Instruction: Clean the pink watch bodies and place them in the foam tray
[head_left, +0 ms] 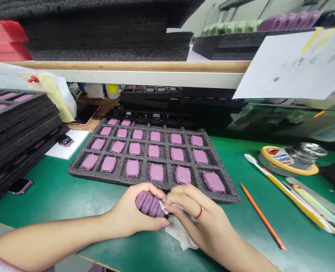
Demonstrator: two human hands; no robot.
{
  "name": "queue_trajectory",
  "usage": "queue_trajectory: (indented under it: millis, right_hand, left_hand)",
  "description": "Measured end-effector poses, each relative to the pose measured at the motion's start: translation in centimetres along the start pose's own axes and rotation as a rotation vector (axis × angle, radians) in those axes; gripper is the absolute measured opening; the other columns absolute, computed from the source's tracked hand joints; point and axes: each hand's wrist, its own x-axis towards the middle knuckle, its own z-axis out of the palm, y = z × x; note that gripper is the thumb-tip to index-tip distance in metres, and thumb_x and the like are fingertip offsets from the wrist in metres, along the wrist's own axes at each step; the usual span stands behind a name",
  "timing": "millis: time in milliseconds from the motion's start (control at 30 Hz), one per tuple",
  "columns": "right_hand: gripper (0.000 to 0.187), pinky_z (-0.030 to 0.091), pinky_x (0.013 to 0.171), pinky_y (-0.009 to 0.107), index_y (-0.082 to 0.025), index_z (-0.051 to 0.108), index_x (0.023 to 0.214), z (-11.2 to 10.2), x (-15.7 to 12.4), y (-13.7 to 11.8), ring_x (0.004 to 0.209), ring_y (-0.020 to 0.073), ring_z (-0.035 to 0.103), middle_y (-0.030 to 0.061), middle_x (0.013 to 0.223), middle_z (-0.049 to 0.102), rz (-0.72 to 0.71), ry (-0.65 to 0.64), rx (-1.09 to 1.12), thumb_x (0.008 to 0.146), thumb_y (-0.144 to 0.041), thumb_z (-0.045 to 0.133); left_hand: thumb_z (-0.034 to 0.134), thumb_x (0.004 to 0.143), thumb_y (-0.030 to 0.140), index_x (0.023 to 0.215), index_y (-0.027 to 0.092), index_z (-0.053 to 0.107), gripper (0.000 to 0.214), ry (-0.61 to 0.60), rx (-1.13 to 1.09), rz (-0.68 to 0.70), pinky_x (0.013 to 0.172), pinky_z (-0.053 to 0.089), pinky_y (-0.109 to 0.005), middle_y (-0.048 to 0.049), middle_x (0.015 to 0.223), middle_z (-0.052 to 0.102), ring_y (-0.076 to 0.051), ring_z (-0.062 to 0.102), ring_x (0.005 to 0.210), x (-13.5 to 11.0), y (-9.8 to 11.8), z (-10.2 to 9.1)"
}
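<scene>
My left hand (130, 213) is wrapped round a row of several purple watch cases (149, 204), pressed side by side just above the green tabletop. My right hand (196, 215) pinches a white wipe (180, 231) and holds one bit of it against the right end of the row. The rest of the wipe hangs below the fingers. Beyond both hands lies a black foam tray (156, 189) with square pockets, most of them holding a purple watch case (156, 172).
Stacked foam trays (20, 124) stand at left, near a loose watch (20, 186). To the right lie an orange stick (262, 216), a toothbrush (292, 194) and a glass bottle with a metal lid (312, 151) in a yellow-rimmed holder. A shelf edge (145, 73) crosses above.
</scene>
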Motion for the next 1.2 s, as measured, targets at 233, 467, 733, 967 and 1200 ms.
queue_trajectory:
  millis: [233,467,733,967,1200]
  right_hand:
    - [0.016,0.054,0.077,0.027,-0.020,0.061,0.104,-0.4,0.0,1.2,0.084,0.0151,0.063,0.0040,0.092,0.064,-0.035,0.068,-0.034,0.097,-0.007,0.055]
    - [0.015,0.056,0.075,0.027,-0.021,0.061,0.104,-0.1,0.3,0.4,0.083,0.0155,0.064,0.0044,0.091,0.065,-0.040,0.052,0.014,0.096,-0.009,0.057]
    - [0.016,0.056,0.074,0.029,-0.021,0.060,0.098,0.0,0.3,0.9,0.081,0.0170,0.064,0.0045,0.087,0.066,-0.047,0.108,-0.038,0.096,-0.006,0.055]
    - [0.012,0.057,0.075,0.029,-0.020,0.060,0.101,0.4,0.1,0.1,0.081,0.0164,0.064,0.0050,0.089,0.065,-0.065,0.106,-0.075,0.097,-0.010,0.055]
    - [0.015,0.057,0.072,0.031,-0.020,0.062,0.100,0.1,0.0,-0.3,0.081,0.0185,0.064,0.0062,0.088,0.067,-0.066,0.166,-0.163,0.095,-0.008,0.054]
  left_hand:
    - [0.088,0.060,0.028,0.092,0.017,0.065,0.040,0.015,0.094,0.001,0.082,0.049,-0.032,-0.0056,0.096,0.071,-0.020,0.063,0.089,0.0,-0.2,-0.4]
    - [0.088,0.059,0.026,0.088,0.017,0.063,0.039,-0.002,0.052,-0.012,0.078,0.048,-0.029,-0.0031,0.092,0.070,-0.017,0.061,0.081,0.1,0.1,-0.4]
    - [0.088,0.057,0.029,0.091,0.015,0.063,0.045,0.016,0.094,-0.042,0.077,0.046,-0.030,-0.0033,0.086,0.067,-0.016,0.058,0.077,0.1,-0.4,-0.5]
    - [0.087,0.056,0.028,0.087,0.016,0.064,0.040,0.045,0.105,-0.004,0.076,0.047,-0.029,-0.0028,0.086,0.069,-0.016,0.058,0.078,0.2,0.0,-0.3]
    - [0.087,0.055,0.028,0.088,0.016,0.066,0.041,0.078,0.097,0.005,0.079,0.049,-0.032,-0.0049,0.089,0.072,-0.019,0.063,0.081,0.1,-0.3,0.0]
